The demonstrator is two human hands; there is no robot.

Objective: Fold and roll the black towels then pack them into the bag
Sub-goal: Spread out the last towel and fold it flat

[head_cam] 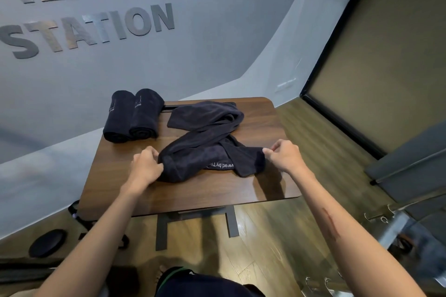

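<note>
The loose black towel [207,142] lies crumpled and twisted across the middle of the small wooden table [270,185], one end trailing toward the far edge and the near end bunched between my hands. Its hem with white stitched lettering faces me upside down, so I judge I have the near edge, the sensible one to square up before any fold. My left hand [146,166] grips the towel's left corner, fingers curled tight into the cloth, knuckles up. My right hand [284,155] pinches the right corner between thumb and curled fingers. I hold both corners apart because pulling them away from each other should draw the twist out and lay the cloth flat; it is not flat yet, so I read this as the spreading step, before folding.

Two rolled black towels [132,116] sit touching side by side at the far left corner of the table, ends toward me. Parked there they stay out of the working area, and they suggest the job is partway along, with this towel and the packing still to do.

I see no bag that I can name as such. Left of the table's dark legs [161,231], on the wood-patterned floor [265,236], lie some dark things I cannot make out. The grey wall [193,55] behind carries raised lettering
</note>
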